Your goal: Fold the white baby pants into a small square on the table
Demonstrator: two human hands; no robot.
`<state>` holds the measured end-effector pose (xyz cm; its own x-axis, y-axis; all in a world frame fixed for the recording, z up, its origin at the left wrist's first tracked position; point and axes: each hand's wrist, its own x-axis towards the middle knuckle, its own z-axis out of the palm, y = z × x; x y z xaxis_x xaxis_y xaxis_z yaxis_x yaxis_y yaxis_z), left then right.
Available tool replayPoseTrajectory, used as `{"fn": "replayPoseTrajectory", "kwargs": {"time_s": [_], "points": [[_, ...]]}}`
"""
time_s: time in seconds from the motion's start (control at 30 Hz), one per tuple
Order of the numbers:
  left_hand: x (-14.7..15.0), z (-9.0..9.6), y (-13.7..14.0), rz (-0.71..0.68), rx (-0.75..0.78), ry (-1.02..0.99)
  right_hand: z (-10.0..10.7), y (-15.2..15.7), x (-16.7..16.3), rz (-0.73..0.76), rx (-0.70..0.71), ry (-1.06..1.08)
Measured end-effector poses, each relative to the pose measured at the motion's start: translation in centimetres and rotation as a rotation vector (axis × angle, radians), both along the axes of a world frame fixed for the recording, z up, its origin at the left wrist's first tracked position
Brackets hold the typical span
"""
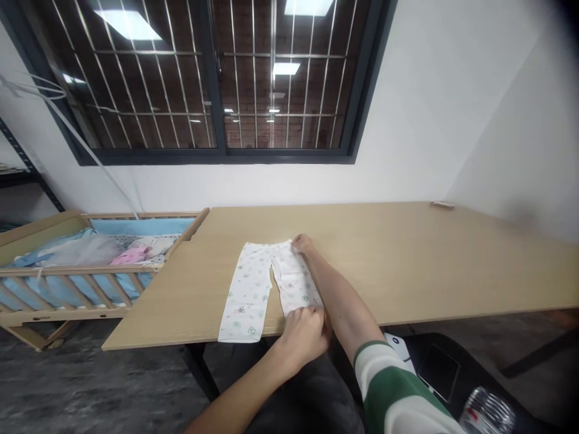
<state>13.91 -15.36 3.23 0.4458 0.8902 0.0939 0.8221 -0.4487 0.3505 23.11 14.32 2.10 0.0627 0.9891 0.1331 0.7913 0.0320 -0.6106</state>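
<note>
A pair of small white baby pants [248,289] with a sparse green and grey print lies flat on the wooden table, waistband away from me. The hem of its left leg hangs slightly at the table's near edge. My right hand [302,243] pinches the right corner of the waistband. Closer to me, my left hand [304,331] is closed at the lower end of the right leg and hides its hem. My right forearm crosses over the outer edge of that leg.
The wooden table [407,259] runs along the wall beneath a barred window [217,90]. At its left stands a wooden crib [90,295] with blue lining and pink and white cloth. A phone [438,371] and a clear plastic bottle [488,410] rest on a black surface at lower right.
</note>
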Motion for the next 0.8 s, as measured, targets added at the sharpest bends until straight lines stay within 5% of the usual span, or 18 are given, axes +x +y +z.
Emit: {"fn": "replayPoseTrajectory", "kwargs": {"time_s": [0.33, 0.5, 0.8], "points": [[-6.9, -0.3, -2.6, 0.237, 0.043, -0.635, 4.2, 0.7, -4.1, 0.034, 0.001, 0.203], [-11.1, -0.7, -4.3, 0.371, 0.183, -0.585, 4.8, 1.5, -9.2, 0.095, 0.019, 0.183], [-16.2, -3.5, -5.7, 0.588, 0.178, -0.357, 1.8, 0.0, -17.7, 0.171, 0.042, 0.055]]}}
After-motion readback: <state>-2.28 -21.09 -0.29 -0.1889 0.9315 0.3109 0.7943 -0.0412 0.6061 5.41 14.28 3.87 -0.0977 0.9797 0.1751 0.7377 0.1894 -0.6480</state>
